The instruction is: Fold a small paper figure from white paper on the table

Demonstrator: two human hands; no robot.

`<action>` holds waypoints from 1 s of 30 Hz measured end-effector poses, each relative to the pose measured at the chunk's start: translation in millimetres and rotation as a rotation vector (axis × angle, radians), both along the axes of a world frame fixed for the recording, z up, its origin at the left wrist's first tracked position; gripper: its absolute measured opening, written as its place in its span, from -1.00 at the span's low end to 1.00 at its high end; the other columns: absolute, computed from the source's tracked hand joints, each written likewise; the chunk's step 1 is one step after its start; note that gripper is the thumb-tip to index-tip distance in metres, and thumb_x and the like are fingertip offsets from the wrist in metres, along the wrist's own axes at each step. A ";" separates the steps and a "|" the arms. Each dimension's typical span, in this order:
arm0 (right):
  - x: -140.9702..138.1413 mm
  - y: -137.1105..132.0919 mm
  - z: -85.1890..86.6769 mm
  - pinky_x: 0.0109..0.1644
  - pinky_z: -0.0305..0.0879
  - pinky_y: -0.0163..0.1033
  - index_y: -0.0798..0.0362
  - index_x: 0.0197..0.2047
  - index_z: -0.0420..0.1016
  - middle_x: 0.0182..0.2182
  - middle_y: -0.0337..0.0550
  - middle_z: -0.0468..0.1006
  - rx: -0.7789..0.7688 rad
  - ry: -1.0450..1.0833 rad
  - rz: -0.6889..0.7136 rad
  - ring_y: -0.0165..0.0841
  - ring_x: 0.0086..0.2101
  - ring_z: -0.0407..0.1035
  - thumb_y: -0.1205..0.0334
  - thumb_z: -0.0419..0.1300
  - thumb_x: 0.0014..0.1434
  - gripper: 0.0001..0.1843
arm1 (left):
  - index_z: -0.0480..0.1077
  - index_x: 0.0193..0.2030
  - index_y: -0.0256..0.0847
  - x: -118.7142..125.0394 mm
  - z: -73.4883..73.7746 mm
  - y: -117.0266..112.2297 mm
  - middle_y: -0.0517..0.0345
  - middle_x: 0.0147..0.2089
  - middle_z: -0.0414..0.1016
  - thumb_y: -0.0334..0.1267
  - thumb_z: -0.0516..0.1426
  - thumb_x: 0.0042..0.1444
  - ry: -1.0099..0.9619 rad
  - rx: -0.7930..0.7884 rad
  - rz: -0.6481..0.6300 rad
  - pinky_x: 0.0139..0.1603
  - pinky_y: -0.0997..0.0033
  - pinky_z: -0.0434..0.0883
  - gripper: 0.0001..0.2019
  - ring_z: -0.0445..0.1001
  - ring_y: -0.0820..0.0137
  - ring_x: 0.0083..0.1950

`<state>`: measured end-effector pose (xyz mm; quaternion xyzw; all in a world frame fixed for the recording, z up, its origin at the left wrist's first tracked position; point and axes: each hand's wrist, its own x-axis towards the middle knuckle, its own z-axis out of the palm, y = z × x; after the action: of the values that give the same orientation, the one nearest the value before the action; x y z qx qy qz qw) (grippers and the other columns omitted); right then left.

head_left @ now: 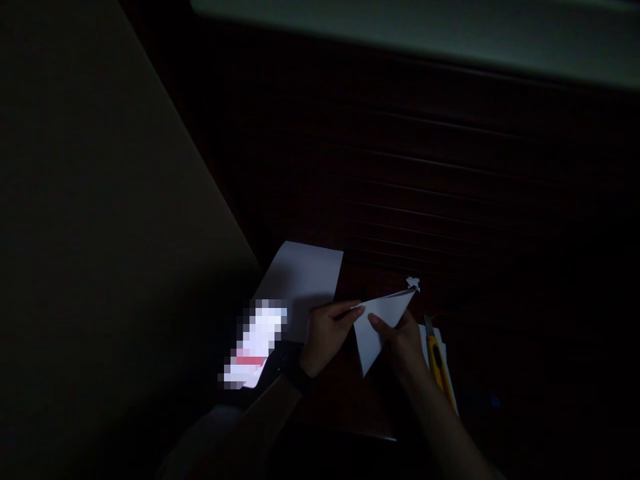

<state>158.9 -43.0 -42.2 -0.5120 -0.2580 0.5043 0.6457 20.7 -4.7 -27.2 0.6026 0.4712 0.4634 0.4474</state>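
Note:
A sheet of white paper (383,323), folded into a triangle, is held up between both hands over a dark wooden surface. My left hand (327,333), with a dark band at its wrist, pinches the paper's left corner between thumb and fingers. On the right side, my right hand (404,340) grips the same paper, its thumb on the front face and its fingers behind, mostly hidden. Just beyond the paper's upper right tip lies a small folded white paper piece (413,284). The light is dim.
A flat white sheet (305,273) lies to the left, near a bright, pixelated phone-like screen (257,340). A yellow utility knife (437,363) rests on white paper (444,340) at the right. Dark slatted wood (415,160) rises behind, and a pale wall (100,200) stands left.

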 end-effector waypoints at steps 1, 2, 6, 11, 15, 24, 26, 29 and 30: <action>0.5 -0.2 0.0 -0.19 0.37 -0.04 0.02 0.01 0.32 -0.21 -0.07 0.54 -0.001 -0.003 -0.005 -0.17 -0.27 0.45 0.28 0.37 -0.17 -0.37 | 0.51 -0.22 -0.17 0.2 -0.7 -0.1 0.11 -0.20 0.55 -0.15 0.17 -0.02 -0.007 -0.007 -0.014 -0.20 0.42 0.47 -0.76 0.52 0.31 -0.19; 0.9 -0.5 0.1 -0.18 0.37 -0.04 0.02 0.01 0.32 -0.20 -0.07 0.54 0.000 -0.006 -0.006 -0.17 -0.27 0.45 0.28 0.37 -0.18 -0.37 | 0.51 -0.21 -0.17 0.3 -1.4 -0.1 0.12 -0.20 0.55 -0.16 0.17 -0.02 -0.017 -0.016 -0.027 -0.19 0.42 0.47 -0.76 0.51 0.31 -0.19; 1.5 -1.0 1.0 -0.18 0.37 -0.03 0.04 -0.01 0.33 -0.19 -0.06 0.53 -0.003 -0.004 0.006 -0.16 -0.26 0.44 0.28 0.37 -0.18 -0.39 | 0.49 -0.17 -0.19 0.5 -2.1 0.9 0.10 -0.22 0.56 -0.15 0.18 -0.03 -0.041 -0.072 -0.068 -0.22 0.43 0.47 -0.72 0.52 0.31 -0.21; 5.5 0.8 3.3 -0.21 0.37 -0.11 0.03 -0.06 0.37 -0.22 -0.10 0.54 0.005 0.030 -0.018 -0.21 -0.28 0.45 0.27 0.35 -0.13 -0.49 | 0.50 -0.19 -0.22 -0.1 -0.7 1.2 0.06 -0.24 0.56 -0.15 0.19 -0.04 -0.065 -0.112 -0.065 -0.24 0.42 0.47 -0.72 0.52 0.29 -0.23; 18.7 4.1 3.7 -0.31 0.37 -0.17 0.04 -0.11 0.41 -0.29 -0.12 0.56 0.001 0.033 -0.086 -0.26 -0.37 0.45 0.24 0.34 -0.13 -0.55 | 0.51 -0.21 -0.23 0.5 -3.9 0.3 0.04 -0.23 0.56 -0.17 0.19 -0.05 -0.104 -0.137 -0.103 -0.24 0.38 0.47 -0.73 0.52 0.28 -0.23; 33.5 6.5 3.9 -0.46 0.27 -0.26 0.11 -0.39 0.51 -0.48 -0.20 0.54 -0.024 0.083 -0.124 -0.34 -0.52 0.39 0.24 0.37 -0.19 -0.76 | 0.50 -0.20 -0.22 0.5 -4.6 -1.6 0.06 -0.20 0.55 -0.17 0.18 -0.02 -0.089 -0.115 -0.130 -0.17 0.39 0.45 -0.74 0.51 0.29 -0.19; 33.4 6.4 5.7 -0.47 0.27 -0.25 0.11 -0.41 0.50 -0.50 -0.20 0.54 -0.035 0.099 -0.143 -0.34 -0.54 0.39 0.25 0.38 -0.21 -0.75 | 0.51 -0.21 -0.23 0.6 -3.5 -2.0 0.05 -0.21 0.56 -0.17 0.18 -0.02 -0.088 -0.118 -0.135 -0.18 0.39 0.45 -0.75 0.51 0.29 -0.20; 34.8 6.7 9.2 -0.48 0.26 -0.25 0.12 -0.43 0.50 -0.51 -0.18 0.53 -0.058 0.103 -0.175 -0.34 -0.55 0.37 0.26 0.39 -0.22 -0.76 | 0.51 -0.22 -0.24 0.9 -4.7 -2.0 0.04 -0.21 0.56 -0.18 0.18 -0.03 -0.103 -0.130 -0.146 -0.19 0.38 0.46 -0.75 0.52 0.28 -0.20; 35.8 6.9 10.7 -0.49 0.26 -0.26 0.13 -0.44 0.49 -0.52 -0.19 0.52 -0.060 0.100 -0.184 -0.35 -0.55 0.37 0.26 0.39 -0.23 -0.77 | 0.51 -0.22 -0.24 0.8 -5.6 -1.8 0.05 -0.21 0.55 -0.17 0.18 -0.03 -0.106 -0.132 -0.144 -0.18 0.37 0.46 -0.75 0.51 0.28 -0.20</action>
<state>194.7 -36.1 -31.5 -0.5267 -0.1619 0.4754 0.6858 21.5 -6.5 -32.7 0.5787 0.4319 0.4295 0.5424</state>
